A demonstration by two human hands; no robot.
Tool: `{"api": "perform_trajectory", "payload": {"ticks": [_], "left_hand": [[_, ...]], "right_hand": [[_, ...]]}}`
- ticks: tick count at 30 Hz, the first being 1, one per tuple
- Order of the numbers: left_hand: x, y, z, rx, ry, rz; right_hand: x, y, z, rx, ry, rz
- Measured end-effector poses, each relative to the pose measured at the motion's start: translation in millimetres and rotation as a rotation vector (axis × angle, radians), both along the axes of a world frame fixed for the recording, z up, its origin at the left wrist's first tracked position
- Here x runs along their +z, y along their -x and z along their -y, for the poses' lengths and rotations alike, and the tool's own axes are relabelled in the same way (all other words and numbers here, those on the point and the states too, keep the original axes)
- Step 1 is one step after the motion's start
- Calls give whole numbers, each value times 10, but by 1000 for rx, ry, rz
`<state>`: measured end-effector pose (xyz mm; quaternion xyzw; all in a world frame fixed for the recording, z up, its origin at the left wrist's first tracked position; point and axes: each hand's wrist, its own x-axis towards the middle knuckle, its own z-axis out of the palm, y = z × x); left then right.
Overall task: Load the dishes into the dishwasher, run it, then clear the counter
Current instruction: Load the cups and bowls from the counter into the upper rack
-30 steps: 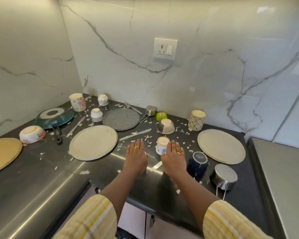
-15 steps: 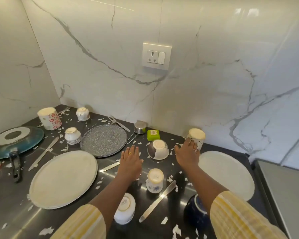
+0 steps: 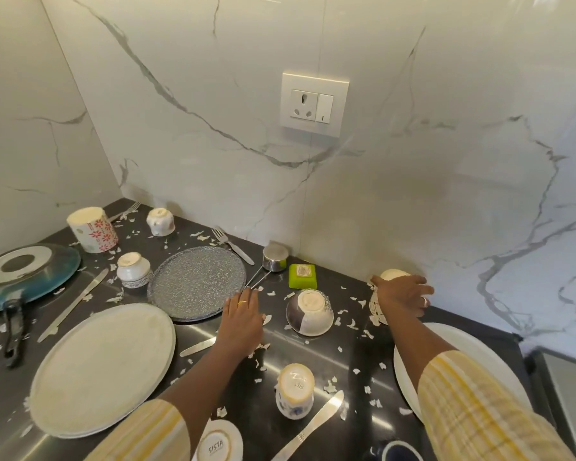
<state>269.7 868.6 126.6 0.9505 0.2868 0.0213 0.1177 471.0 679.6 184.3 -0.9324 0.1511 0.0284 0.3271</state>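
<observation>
Nearest me stand a white upturned cup marked SISTA (image 3: 218, 442) and a dark blue mug (image 3: 398, 453). Further out, my left hand (image 3: 243, 319) lies flat and relaxed on the black counter (image 3: 313, 352). Beyond it, by the marble wall (image 3: 446, 194), my right hand (image 3: 403, 294) wraps the upturned cream lattice-patterned cup (image 3: 376, 306).

I judge I am gathering dishes, with loading barely begun; the dishwasher is out of view. Next comes a straight lift clear of the grey-and-white upturned bowl (image 3: 310, 311).

I count three round plates (image 3: 103, 367), three steel knives (image 3: 310, 427), two forks (image 3: 233, 249), eight cups and bowls, and one blue pan (image 3: 30, 271).
</observation>
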Motion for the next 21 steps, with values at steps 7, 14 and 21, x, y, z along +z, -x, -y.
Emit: {"api": "perform_trajectory", "payload": {"ticks": [7, 14, 21], "left_hand": [[13, 75, -230, 35, 6, 5], [180, 354, -669, 92, -15, 50], [466, 752, -1869, 191, -101, 65]], "right_hand": [[-161, 1, -49, -67, -146, 95], [-92, 334, -396, 96, -108, 375], [134, 820, -1194, 281, -118, 520]]}}
